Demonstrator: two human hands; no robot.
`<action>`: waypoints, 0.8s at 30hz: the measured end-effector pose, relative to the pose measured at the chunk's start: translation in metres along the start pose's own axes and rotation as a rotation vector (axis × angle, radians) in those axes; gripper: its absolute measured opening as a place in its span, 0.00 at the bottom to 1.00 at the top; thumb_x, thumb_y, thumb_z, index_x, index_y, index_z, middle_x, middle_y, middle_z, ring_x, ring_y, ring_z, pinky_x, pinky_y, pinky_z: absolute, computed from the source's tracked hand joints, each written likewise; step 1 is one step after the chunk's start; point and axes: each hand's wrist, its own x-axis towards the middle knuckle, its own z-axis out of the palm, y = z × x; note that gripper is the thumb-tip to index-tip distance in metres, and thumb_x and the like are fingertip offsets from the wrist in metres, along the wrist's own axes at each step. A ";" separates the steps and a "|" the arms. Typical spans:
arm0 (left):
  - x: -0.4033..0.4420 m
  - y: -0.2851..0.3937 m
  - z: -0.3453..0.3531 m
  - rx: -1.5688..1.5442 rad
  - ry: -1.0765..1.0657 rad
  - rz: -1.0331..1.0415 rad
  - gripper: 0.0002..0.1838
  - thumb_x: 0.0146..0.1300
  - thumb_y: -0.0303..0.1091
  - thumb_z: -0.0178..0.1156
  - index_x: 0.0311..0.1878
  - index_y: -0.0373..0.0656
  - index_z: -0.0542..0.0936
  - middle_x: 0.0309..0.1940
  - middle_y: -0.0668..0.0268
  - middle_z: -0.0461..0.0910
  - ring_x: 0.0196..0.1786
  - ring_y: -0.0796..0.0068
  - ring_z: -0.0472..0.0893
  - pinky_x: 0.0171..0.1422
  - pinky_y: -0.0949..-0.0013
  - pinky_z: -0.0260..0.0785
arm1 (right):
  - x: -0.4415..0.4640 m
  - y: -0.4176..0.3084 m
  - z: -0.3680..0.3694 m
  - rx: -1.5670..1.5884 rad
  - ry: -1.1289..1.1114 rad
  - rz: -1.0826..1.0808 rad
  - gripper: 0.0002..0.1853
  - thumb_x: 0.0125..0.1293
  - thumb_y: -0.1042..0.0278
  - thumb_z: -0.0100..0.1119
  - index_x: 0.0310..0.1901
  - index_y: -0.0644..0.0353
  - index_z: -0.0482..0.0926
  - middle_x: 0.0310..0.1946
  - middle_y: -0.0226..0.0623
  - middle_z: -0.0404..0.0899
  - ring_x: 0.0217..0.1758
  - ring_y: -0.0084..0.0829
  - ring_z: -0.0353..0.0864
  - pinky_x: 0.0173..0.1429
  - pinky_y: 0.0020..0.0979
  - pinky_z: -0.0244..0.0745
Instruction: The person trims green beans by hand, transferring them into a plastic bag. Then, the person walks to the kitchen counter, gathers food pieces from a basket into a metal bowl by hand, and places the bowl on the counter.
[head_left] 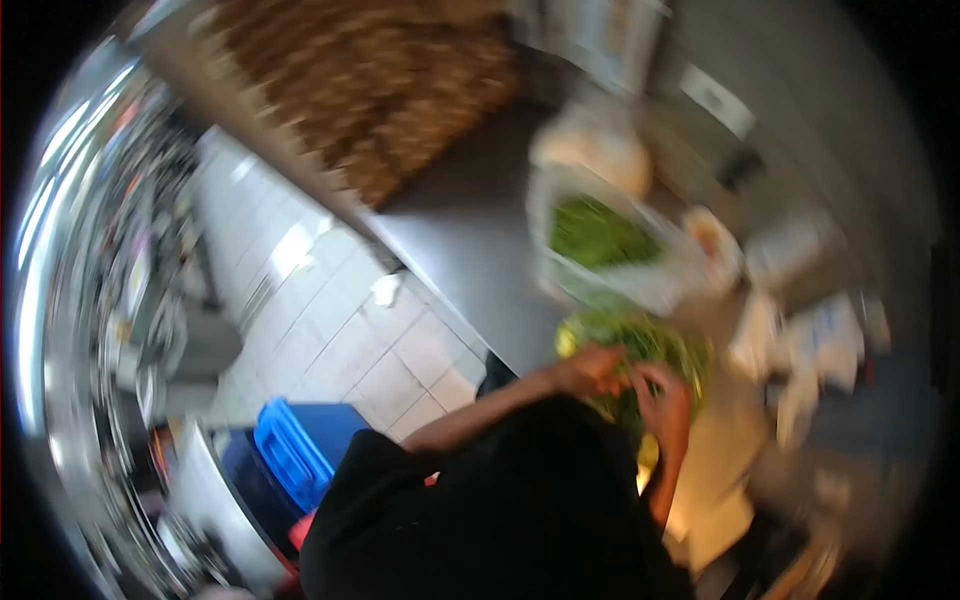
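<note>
Both my hands are close together over a loose pile of green leafy stems [665,345] on the counter. My left hand [592,370] has its fingers drawn together at the pile's near side; what it grips is too blurred to make out. Beside it, my right hand [662,392] is bent with fingertips pinched, and any stem between them is too small to tell. Just beyond the pile stands an open clear plastic bag [655,290] holding more chopped-looking greens [600,232].
Stacked brown cartons or trays [370,90] rest on the metal counter [465,240]. White packages [820,340] lie at the right, by the wall. A blue lidded bin [295,450] and a large metal container [215,500] stand lower left, near the tiled floor [370,340].
</note>
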 end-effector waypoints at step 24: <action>0.136 0.000 -0.127 0.366 0.005 0.423 0.23 0.67 0.45 0.56 0.57 0.37 0.76 0.36 0.55 0.84 0.34 0.68 0.82 0.39 0.63 0.75 | 0.143 0.059 -0.010 -0.166 0.564 -0.056 0.11 0.60 0.65 0.65 0.37 0.65 0.84 0.28 0.42 0.85 0.31 0.29 0.83 0.39 0.30 0.76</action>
